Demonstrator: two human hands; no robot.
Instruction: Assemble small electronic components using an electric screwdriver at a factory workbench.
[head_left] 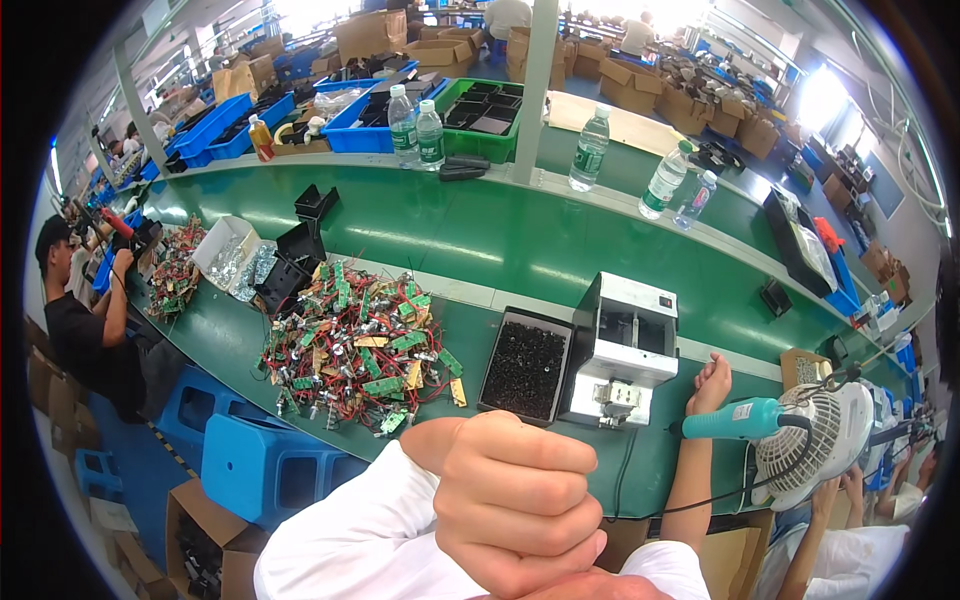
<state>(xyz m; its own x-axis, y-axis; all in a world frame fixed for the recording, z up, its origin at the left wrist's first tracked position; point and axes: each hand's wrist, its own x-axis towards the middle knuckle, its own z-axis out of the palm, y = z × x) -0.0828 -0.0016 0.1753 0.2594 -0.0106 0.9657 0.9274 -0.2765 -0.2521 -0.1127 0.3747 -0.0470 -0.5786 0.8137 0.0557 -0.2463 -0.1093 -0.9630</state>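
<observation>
My left hand is raised close in front of me at the lower middle, its fingers curled into a fist. Its palm side is hidden, so I cannot see whether anything is in it. Farther right, my right hand is over the green bench with fingers curled in; nothing shows in them. Beside it stands a white and black screw feeder. A teal electric screwdriver crosses in front of my right forearm, apart from the fingers. Left of the feeder is a black tray of small dark screws.
A large heap of green circuit boards with red wires covers the bench at left, near black plastic housings. A white fan stands at right. Water bottles line the far ledge. Blue stools and a co-worker are at left.
</observation>
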